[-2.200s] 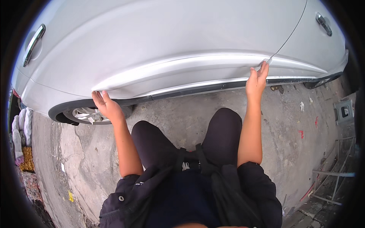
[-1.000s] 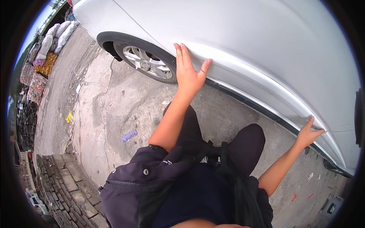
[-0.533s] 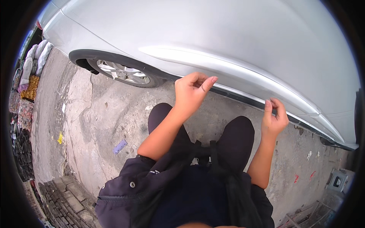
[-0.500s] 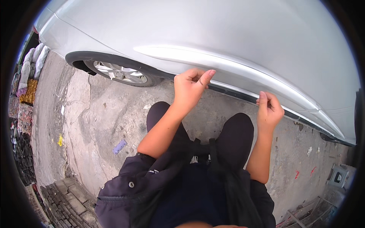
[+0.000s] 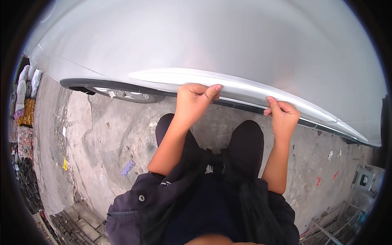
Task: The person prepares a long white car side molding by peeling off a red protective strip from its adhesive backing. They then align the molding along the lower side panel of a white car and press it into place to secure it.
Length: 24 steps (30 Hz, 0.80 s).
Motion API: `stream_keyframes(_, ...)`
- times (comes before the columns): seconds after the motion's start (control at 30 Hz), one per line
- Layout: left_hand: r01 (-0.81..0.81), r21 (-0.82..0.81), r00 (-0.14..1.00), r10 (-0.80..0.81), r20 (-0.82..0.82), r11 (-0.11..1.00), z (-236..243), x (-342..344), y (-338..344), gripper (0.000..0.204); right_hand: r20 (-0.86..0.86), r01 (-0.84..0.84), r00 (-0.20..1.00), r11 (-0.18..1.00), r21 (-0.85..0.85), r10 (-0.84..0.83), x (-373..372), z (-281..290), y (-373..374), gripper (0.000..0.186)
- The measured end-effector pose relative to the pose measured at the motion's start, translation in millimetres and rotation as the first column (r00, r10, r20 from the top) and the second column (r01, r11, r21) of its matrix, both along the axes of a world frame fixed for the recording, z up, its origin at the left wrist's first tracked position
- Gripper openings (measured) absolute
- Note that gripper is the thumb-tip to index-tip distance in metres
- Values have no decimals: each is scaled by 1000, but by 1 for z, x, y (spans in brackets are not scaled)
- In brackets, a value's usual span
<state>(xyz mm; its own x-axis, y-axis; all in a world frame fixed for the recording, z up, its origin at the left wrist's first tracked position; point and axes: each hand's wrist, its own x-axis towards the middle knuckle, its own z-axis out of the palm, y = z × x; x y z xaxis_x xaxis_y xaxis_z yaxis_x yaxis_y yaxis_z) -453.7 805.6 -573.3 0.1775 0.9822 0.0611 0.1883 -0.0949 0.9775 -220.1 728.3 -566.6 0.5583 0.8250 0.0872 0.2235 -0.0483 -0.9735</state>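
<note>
A silver car's side fills the upper part of the view, with a raised, pale trim strip (image 5: 241, 87) curving along its lower door panel (image 5: 204, 41). At the lower edge of this strip is my left hand (image 5: 192, 102), fingers curled and thumb pressed to them. Further right, my right hand (image 5: 282, 116) has the same closed pinch, its thumb just below the strip. Anything thin between the fingertips is too small to make out. Whether the fingertips touch the car, I cannot tell. My knees point toward the car beneath my hands.
A car wheel (image 5: 126, 96) lies to the left under its dark arch. Cracked concrete (image 5: 102, 134) spreads below, with a purple piece (image 5: 128, 168) and a yellow scrap (image 5: 65, 164). Stacked sacks (image 5: 24, 90) line the far left; a grey box-like object (image 5: 363, 179) stands at right.
My view has shifted, so the car's trim strip appears lower at left and the wheel looks flatter. Both hands appear slightly further left, nearer the strip, still pinched.
</note>
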Motion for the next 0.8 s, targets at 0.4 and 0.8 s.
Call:
stream_keyframes(0.4,-588,83,719,473,509,804,-20,-142,17,28,146,-125,977,972,-197,155,-55,24,-33,20)
stream_keyframes(0.8,-467,19,667,338,663,884,1,-139,20,38,105,-134,985,989,-60,140,-26,8,-33,18)
